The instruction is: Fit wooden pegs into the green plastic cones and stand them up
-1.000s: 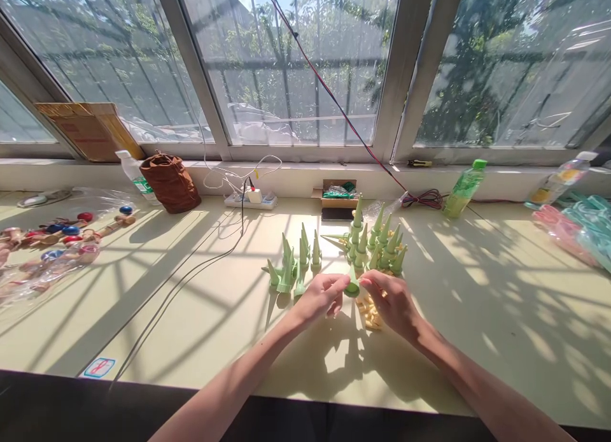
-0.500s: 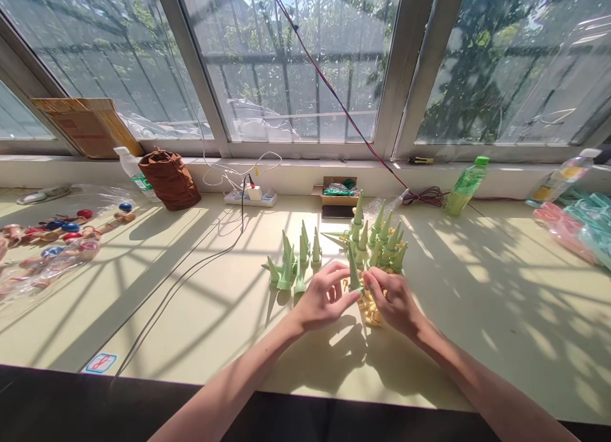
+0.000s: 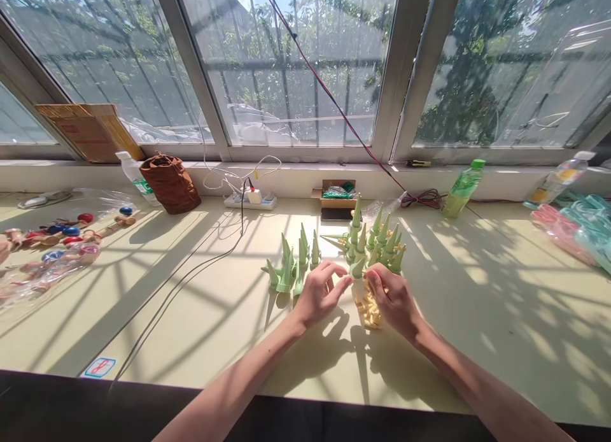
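Observation:
A pale green cone (image 3: 357, 269) is between my two hands above the table, tilted and foreshortened. My left hand (image 3: 319, 294) has its thumb and index finger at the cone's left rim. Close to the cone's right side, my right hand (image 3: 394, 297) is closed in a pinch; whatever its fingertips hold is hidden. Small yellow pieces (image 3: 371, 316) lie in a pile below and beside the right hand. Behind the hands stands a cluster of green cones (image 3: 383, 235), some with yellow bits on them. More green cones (image 3: 285, 276) are grouped to the left.
A small open box (image 3: 338, 203) and a power strip (image 3: 251, 202) sit near the window. Black cables (image 3: 191, 263) cross the table. To the left are a brown pouch (image 3: 170, 184) and bagged wooden toys (image 3: 67, 241); a green bottle (image 3: 463, 188) stands right.
The cone between my hands has tipped from upright to tilted and foreshortened. My left hand's fingers have shifted slightly left; my right hand stays pinched in nearly the same place.

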### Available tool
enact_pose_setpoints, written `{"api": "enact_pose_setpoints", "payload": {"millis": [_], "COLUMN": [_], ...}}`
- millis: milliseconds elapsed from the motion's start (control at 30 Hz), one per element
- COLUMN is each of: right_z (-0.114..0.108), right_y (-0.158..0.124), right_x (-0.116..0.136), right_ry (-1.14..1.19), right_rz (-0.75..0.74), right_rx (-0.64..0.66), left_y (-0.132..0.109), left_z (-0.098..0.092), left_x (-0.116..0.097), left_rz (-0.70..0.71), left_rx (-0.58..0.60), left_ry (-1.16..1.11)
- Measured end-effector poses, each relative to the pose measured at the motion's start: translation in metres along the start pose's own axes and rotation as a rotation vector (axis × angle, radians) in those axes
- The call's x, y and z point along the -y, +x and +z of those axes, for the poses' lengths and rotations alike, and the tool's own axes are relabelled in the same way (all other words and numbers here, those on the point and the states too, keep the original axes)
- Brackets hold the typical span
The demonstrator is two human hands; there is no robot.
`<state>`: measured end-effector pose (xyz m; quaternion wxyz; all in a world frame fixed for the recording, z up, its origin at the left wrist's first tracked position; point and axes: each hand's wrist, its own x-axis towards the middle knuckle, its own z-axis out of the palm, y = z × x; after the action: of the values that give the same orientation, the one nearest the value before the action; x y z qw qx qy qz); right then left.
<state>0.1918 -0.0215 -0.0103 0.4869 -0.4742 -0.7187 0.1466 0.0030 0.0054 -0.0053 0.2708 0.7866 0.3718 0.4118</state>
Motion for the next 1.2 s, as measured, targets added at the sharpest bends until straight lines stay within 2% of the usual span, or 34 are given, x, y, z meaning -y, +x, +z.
{"api": "enact_pose_setpoints", "payload": {"millis": [100, 233, 367, 533, 600, 800, 1000, 1200], "right_z": [-0.001, 0.000, -0.001, 0.000, 0.000, 0.001, 0.000, -0.001], "right_y": [0.001, 0.001, 0.001, 0.001, 0.001, 0.001, 0.000, 0.001], "right_x": [-0.001, -0.002, 0.000, -0.002, -0.004, -0.005, -0.001, 0.002], "right_ry": [-0.030, -0.022, 0.021, 0.030, 0.021, 0.012, 0.033, 0.042], "right_rz": [-0.049, -0.123, -0.137, -0.099, -0.079, -0.039, -0.041, -0.060], "right_rx": [-0.003, 0.083, 0.136, 0.136, 0.116, 0.111, 0.121, 0.126], "left_y": [0.001, 0.003, 0.005, 0.004, 0.003, -0.001, -0.002, -0.002], "left_z": [-0.001, -0.001, -0.004, -0.007, -0.006, -0.002, -0.005, -0.005], "left_x": [-0.003, -0.007, -0.010, -0.009, -0.007, -0.005, -0.012, -0.009], "left_rz": [-0.120, -0.261, -0.320, -0.385, -0.361, -0.153, -0.069, 0.029], "left_rx": [0.038, 0.127, 0.189, 0.280, 0.280, 0.137, 0.138, 0.102], "left_ry": [-0.081, -0.277, -0.307, -0.373, -0.375, -0.239, -0.196, -0.123]}}
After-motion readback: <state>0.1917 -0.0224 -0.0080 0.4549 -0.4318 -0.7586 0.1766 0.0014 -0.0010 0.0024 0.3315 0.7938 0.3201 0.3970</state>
